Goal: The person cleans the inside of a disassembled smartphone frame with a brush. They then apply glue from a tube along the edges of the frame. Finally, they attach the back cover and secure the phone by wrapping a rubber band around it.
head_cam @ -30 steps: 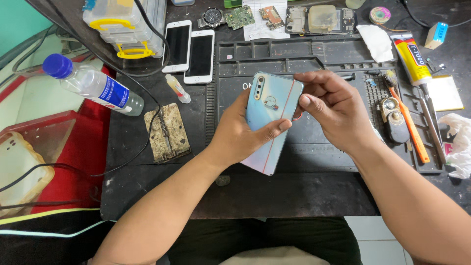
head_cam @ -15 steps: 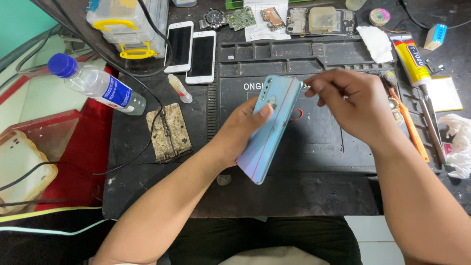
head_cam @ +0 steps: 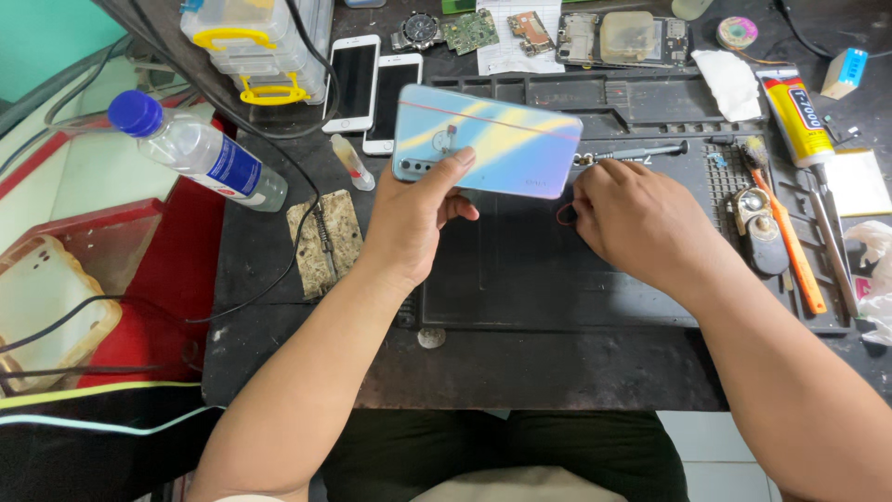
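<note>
A dark repair mat (head_cam: pixel 557 279) covers a cluttered workbench, with two white phones (head_cam: pixel 372 88) and a water bottle (head_cam: pixel 195 149) toward the upper left. The left hand (head_cam: pixel 418 218) grips a pale iridescent phone (head_cam: pixel 488 141) at upper centre, back panel facing up, fingers wrapped under it. The right hand (head_cam: pixel 632 218) rests curled on the mat, perhaps pinching a small part; its fingertips are hidden. Judging from this, the phone is being inspected before opening, which calls for a steady hold and a fine tool.

Iridescent blue-yellow smartphone (head_cam: pixel 488 141), back facing up, held level above dark work mat, camera end left
</note>
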